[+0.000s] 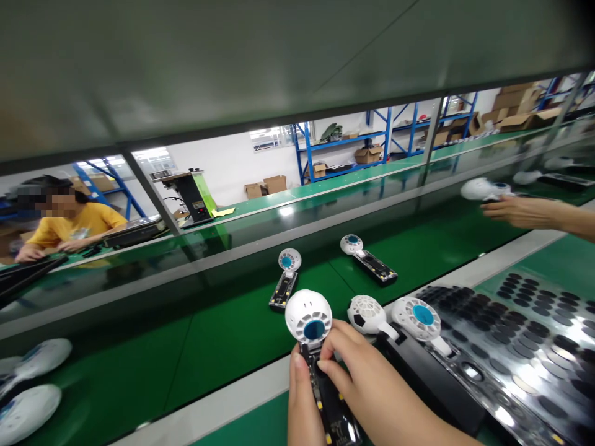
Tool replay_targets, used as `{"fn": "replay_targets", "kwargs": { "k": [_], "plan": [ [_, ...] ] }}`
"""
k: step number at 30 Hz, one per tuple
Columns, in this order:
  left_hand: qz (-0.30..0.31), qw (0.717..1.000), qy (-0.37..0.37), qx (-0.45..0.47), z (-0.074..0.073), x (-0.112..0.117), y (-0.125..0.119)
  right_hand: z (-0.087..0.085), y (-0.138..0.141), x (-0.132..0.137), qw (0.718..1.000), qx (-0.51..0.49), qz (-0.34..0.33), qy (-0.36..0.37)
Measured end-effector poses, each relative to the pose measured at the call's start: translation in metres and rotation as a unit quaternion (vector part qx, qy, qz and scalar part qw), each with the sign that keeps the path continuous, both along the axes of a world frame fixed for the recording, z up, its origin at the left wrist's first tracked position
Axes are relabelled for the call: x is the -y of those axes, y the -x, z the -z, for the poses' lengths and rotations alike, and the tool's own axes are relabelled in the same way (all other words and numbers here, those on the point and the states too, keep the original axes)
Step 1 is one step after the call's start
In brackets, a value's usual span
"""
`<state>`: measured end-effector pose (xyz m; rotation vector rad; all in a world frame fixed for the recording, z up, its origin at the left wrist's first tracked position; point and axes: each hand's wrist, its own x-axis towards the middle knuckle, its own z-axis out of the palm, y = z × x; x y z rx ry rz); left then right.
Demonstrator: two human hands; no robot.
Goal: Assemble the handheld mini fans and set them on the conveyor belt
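In front of me I hold what looks like a handheld fan (308, 314), with a round white head, a blue disc in its centre and a dark handle with an exposed circuit board. My left hand (303, 399) wraps around the handle's left side. The thumb and fingers of my right hand (360, 375) pinch the handle just below the head; what lies under the fingertips is hidden. Right of my hands lie a fan with a football-patterned head (367, 314) and black handle, and another fan with a blue disc (417, 319), its clear handle showing parts inside.
Two similar fans (289, 262) (369, 263) lie on the green conveyor belt (223, 322); more white heads (28, 412) sit at left. A sheet of dark round stickers (525, 328) lies at right. A co-worker's hand (520, 212) holds another fan. A person in yellow (88, 223) works opposite.
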<state>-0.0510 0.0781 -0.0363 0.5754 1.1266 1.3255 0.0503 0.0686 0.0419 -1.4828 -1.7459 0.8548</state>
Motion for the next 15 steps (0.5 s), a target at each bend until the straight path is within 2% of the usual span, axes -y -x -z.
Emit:
{"fn": "replay_targets", "kwargs": {
  "k": [3,5,9,11,15],
  "plan": [
    [0.001,1.0,0.003,0.022,-0.001,0.001,0.0,0.007,0.001,-0.001,0.999,-0.041,-0.002,-0.009],
    [-0.006,0.999,0.013,0.042,-0.003,0.002,-0.001,0.013,0.001,-0.003,0.992,-0.12,0.001,0.024],
    [-0.041,0.996,0.038,0.065,-0.008,0.004,-0.006,0.02,-0.004,-0.004,0.935,-0.319,-0.065,0.144],
    [-0.046,0.997,0.036,0.058,-0.011,0.005,-0.008,0.017,-0.005,-0.003,0.914,-0.363,-0.095,0.154],
    [-0.04,0.994,0.03,0.095,-0.017,0.007,-0.01,0.011,0.002,0.0,0.887,-0.433,-0.082,0.139]
  ]
}}
